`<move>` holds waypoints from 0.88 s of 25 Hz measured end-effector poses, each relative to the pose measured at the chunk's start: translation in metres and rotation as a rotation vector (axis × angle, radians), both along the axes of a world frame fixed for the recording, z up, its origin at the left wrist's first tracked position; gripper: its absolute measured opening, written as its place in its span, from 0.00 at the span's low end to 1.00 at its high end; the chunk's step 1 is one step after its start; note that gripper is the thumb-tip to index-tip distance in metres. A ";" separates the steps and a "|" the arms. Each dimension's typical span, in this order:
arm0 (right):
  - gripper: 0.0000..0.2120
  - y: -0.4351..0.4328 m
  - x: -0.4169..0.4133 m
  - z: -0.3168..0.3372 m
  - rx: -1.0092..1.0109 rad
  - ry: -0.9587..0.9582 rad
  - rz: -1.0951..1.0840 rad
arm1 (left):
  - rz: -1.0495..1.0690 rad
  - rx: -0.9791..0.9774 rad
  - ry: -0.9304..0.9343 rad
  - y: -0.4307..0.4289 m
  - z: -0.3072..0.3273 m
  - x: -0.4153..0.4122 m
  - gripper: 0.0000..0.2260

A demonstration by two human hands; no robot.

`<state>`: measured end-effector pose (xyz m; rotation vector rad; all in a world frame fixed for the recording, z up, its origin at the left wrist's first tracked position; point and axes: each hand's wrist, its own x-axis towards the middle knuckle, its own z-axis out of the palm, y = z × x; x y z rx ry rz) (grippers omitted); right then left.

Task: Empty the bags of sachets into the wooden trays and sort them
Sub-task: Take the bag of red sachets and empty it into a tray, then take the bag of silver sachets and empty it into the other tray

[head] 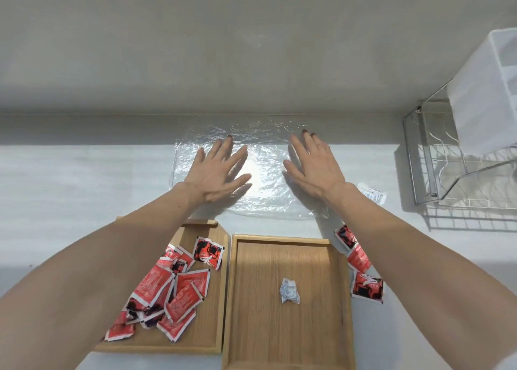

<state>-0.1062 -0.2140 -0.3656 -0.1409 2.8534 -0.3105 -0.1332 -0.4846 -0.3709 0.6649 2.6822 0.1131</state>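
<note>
Here, hands (263, 171) flat on clear bag (263, 202), trays (288, 327) nearer.

Head-worn, wide-angle, looking forward and steeply down, close over pale white countertop (70, 179) against plain grey wall (167, 48).

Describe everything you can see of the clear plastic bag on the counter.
The clear plastic bag lies flat and empty on the white counter, against the wall and beyond the two wooden trays. It is transparent, crinkled and shiny, with a bright glare between the hands. The left hand and right hand press on it, palms down, fingers spread. No sachets show inside it.
</note>
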 end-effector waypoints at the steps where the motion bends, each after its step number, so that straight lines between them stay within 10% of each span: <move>1: 0.30 -0.002 0.004 0.009 -0.001 0.024 0.002 | 0.012 0.029 0.018 0.000 0.008 0.003 0.34; 22: 0.30 0.030 0.189 0.260 0.142 0.587 -0.321 | -0.380 0.451 0.475 0.088 0.256 0.125 0.30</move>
